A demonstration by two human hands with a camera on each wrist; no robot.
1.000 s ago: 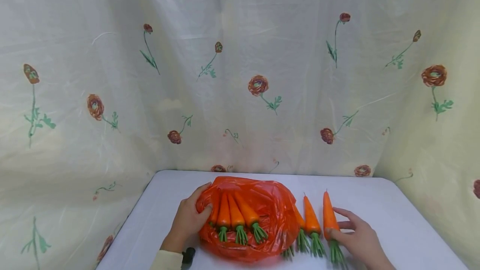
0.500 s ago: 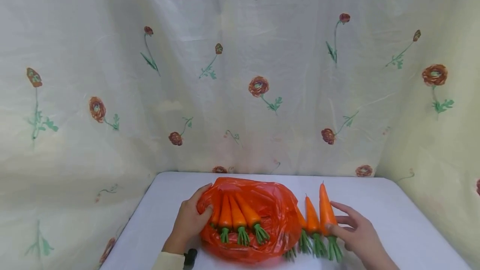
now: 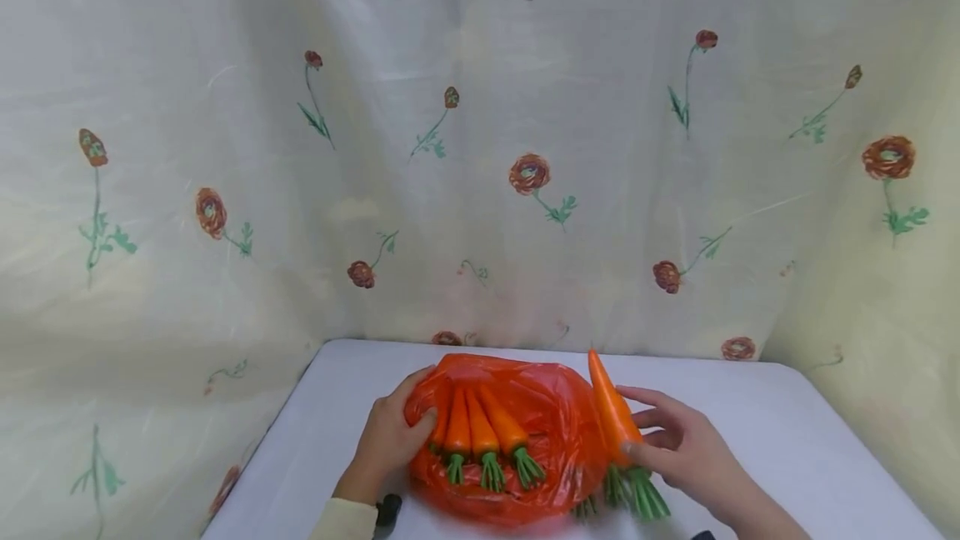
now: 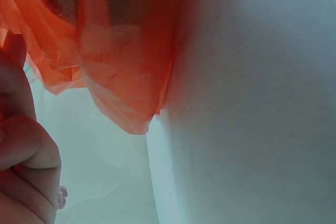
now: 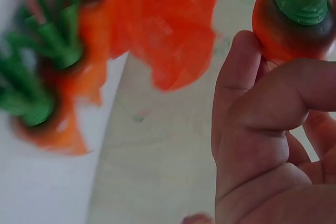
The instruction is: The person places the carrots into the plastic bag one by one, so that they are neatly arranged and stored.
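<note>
My left hand grips the left rim of a red plastic bag, thumb inside its mouth. Several orange carrots with green tops lie side by side in the bag. Between thumb and fingers, my right hand pinches another carrot, tip up, at the bag's right edge. In the right wrist view the held carrot's thick end shows near the fingertips, and loose carrots lie on the table beside the bag. The held carrot partly covers them in the head view.
A white table bears the bag and carrots. Behind it and along both sides hangs a pale curtain printed with flowers. A black wrist-worn device shows at the left wrist.
My right hand has lifted the carrot and carried it left, from beyond the loose carrots to the bag's right edge. My left hand keeps its grip on the bag.
</note>
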